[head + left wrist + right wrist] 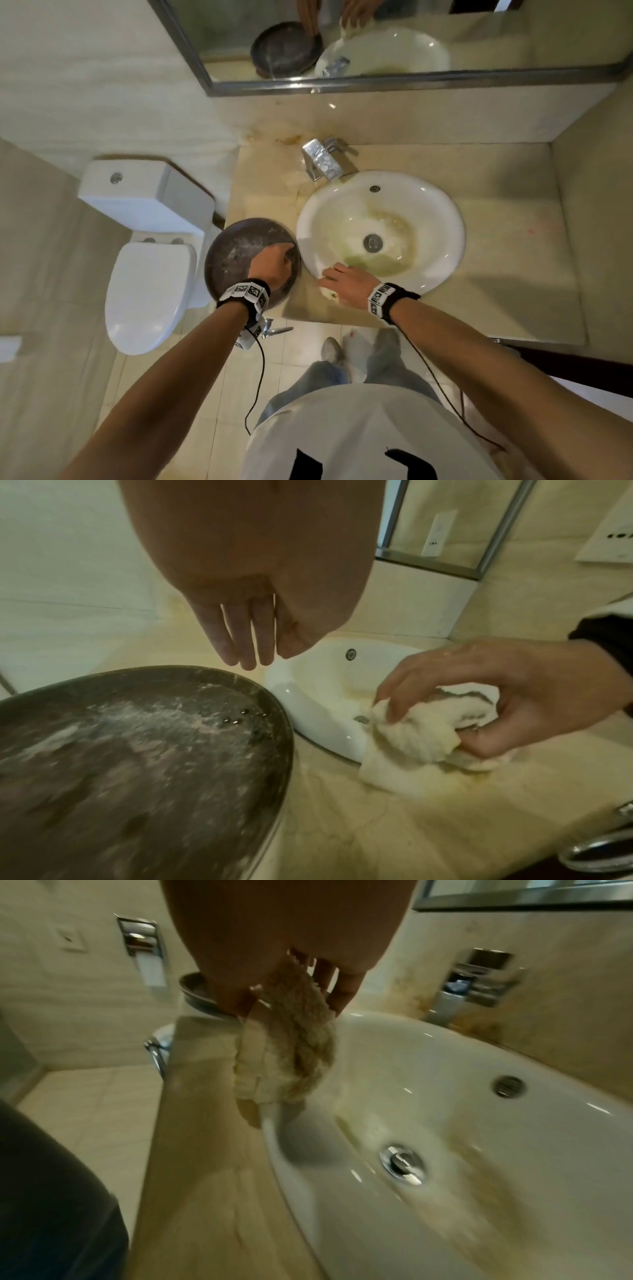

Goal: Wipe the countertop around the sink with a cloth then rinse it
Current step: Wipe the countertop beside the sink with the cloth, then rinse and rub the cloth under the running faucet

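Cream terry cloth [421, 734] sits bunched on the beige stone countertop [496, 274], against the near-left rim of the white sink [445, 219]. The right hand [342, 282] grasps it from above, fingers [397, 696] and thumb curled round the wad, one corner trailing onto the stone. The left hand [270, 263] hangs above a dark round tray [233, 253] that stands on the counter just left of the basin; its fingers [240, 639] are straight, relaxed and hold nothing. Yellow-brown staining rings the drain [372, 242]. A chrome tap [322, 161] stands behind the basin, and a white toilet [147, 274] is to the left of the counter
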{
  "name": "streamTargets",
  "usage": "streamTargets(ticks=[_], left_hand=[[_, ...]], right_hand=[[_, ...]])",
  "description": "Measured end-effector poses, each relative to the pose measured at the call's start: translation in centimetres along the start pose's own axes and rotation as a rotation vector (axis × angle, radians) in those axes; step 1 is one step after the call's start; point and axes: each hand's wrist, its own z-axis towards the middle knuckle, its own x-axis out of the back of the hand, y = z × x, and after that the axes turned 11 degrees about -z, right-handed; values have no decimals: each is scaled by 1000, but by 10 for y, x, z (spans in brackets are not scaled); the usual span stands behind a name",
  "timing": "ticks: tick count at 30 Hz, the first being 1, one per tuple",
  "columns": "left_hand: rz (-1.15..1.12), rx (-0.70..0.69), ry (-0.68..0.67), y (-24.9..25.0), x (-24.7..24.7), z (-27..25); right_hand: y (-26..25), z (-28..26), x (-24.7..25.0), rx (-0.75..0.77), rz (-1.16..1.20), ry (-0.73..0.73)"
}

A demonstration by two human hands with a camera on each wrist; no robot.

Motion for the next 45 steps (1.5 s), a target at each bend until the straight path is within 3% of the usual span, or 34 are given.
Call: streamTargets(ticks=[5,14,19,22,26,31,39,45], left_hand=[[107,-4,-197,46,-20,32],[517,-1,-506,101,-59,69],[589,35,-553,115,-66,84],[607,55,-546,120,-69,86],[626,100,-536,120,-71,86],[592,142,-554,120,-64,83],[515,234,-527,111,-62,73],[403,254,-487,113,-53,76]], right_hand=[[67,-97,-18,-299,126,-25],[139,-271,-66,-1171,275,17],[138,-303,-100,-1733,493,104],[143,-295,-113,-1927,654,122],[173,-288,-114,-1921,668,177],[230,-274,-103,-1675,551,234],[305,-218,-76,-1483,706,171],[297,-160,-35,-1317,924,498]])
